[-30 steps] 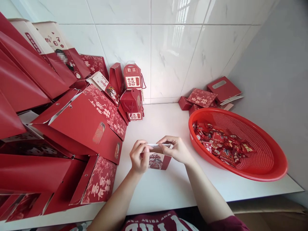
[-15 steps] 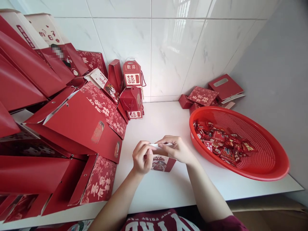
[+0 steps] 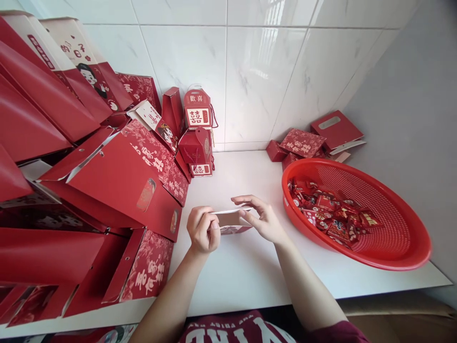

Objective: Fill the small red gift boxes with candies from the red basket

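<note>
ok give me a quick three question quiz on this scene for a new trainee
1. Multiple choice: what lies in the red plastic basket? A) folded boxes B) red-wrapped sweets C) scissors
2. True or false: only the left hand touches the small red box.
3. Fill in: the flat red box blanks are piled on the person's ____ side.

Key
1. B
2. False: the right hand touches it too.
3. left
</note>
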{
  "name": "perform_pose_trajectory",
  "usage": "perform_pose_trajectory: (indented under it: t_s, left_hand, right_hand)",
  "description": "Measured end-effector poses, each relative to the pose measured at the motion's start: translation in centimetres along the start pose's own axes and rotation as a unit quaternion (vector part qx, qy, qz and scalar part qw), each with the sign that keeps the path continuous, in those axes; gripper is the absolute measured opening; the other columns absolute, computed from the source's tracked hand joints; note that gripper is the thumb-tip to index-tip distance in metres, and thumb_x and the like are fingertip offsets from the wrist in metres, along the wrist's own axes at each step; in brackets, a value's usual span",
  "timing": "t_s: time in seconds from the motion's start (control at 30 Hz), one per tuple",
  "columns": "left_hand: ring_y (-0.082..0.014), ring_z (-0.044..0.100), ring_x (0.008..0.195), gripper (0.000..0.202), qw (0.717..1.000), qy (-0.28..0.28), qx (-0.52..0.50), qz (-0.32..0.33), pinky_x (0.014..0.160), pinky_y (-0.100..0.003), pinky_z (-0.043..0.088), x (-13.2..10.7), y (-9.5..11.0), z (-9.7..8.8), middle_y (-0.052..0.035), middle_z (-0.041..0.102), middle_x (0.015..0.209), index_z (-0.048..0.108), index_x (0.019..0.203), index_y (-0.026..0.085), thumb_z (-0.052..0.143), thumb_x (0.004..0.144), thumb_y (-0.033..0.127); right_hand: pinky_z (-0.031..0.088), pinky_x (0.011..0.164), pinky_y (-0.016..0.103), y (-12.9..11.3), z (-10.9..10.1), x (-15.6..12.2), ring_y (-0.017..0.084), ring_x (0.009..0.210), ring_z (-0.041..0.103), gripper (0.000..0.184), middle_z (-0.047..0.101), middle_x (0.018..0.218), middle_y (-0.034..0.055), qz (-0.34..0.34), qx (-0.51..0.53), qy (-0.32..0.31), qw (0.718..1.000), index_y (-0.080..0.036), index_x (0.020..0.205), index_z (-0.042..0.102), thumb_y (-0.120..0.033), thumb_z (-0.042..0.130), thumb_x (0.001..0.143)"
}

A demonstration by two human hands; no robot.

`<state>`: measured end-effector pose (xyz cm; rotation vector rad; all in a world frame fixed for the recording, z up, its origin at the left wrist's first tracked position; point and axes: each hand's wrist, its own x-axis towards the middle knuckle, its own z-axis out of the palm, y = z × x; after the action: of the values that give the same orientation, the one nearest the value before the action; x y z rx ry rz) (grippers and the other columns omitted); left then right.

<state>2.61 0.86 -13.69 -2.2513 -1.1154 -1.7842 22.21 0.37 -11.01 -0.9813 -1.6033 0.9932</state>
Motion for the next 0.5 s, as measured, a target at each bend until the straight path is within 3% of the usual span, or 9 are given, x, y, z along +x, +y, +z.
perform_pose_trajectory:
  t_s: [0.1,0.23,0.33,0.5]
  left_hand:
    - [-0.0227,0.059,0.092,0.015,1.000,0.001,0.005,0.016,0.078,-0.037,0.050,-0.2,-0.3,0.1,-0.0111,0.062,0.103,0.060,0.079,0.018,0.046,0.083,0.020]
    - [-0.0261,0.057,0.113,0.028,0.997,-0.060,-0.039,-0.024,0.090,-0.041,0.052,-0.6,-0.1,0.8,-0.0142,0.052,0.130,0.064,0.105,0.017,0.045,0.084,0.018]
    - [-0.0273,0.053,0.121,0.032,0.993,-0.083,-0.063,-0.063,0.097,-0.044,0.050,-0.7,0.2,1.2,-0.0154,0.046,0.137,0.061,0.112,0.016,0.043,0.086,0.018]
    - [-0.0269,0.052,0.124,0.032,0.987,-0.087,-0.081,-0.106,0.095,-0.042,0.052,-0.2,0.8,1.2,-0.0158,0.039,0.144,0.058,0.117,0.017,0.044,0.089,0.021]
  right_hand:
    - [0.045,0.098,0.035,-0.3,0.1,-0.1,0.020,0.112,0.059,0.030,0.063,0.121,0.0054,-0.017,0.026,-0.037,0.999,-0.025,0.120,0.060,-0.032,0.059,0.092]
    - [0.045,0.101,0.037,0.1,0.1,0.1,0.021,0.117,0.056,0.037,0.058,0.129,0.0070,-0.027,0.002,-0.029,0.999,-0.025,0.126,0.054,-0.027,0.060,0.090]
    - [0.044,0.104,0.039,1.0,0.0,0.2,0.022,0.124,0.052,0.043,0.055,0.133,0.0077,-0.004,0.008,0.006,1.000,-0.025,0.130,0.049,-0.024,0.059,0.088]
    - [0.047,0.103,0.038,1.8,0.3,0.1,0.021,0.133,0.044,0.058,0.046,0.145,0.0078,0.002,0.009,0.036,0.999,-0.030,0.143,0.034,-0.022,0.055,0.090]
